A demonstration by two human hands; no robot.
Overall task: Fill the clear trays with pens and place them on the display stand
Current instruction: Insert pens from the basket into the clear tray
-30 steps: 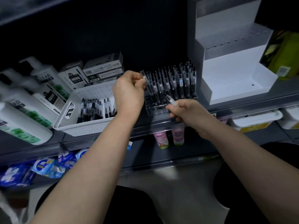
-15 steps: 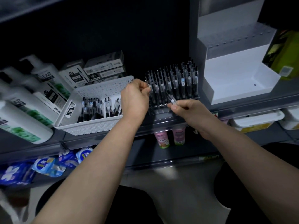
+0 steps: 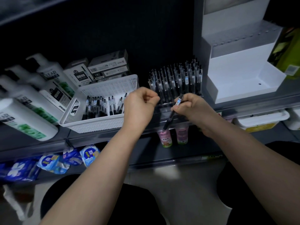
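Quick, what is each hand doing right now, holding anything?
Left hand: fingers curled; cannot tell if it holds anything.
Right hand: holding a black pen.

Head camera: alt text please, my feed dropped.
The right hand holds a black pen in front of the clear tray, which is mostly filled with upright pens. The left hand is curled beside the tray. A white basket of loose pens sits left of the hands, with the white display stand right of the tray.

The left hand (image 3: 139,108) drew back empty from the clear tray (image 3: 164,109); the right hand (image 3: 193,109) tilted its pen (image 3: 172,115).
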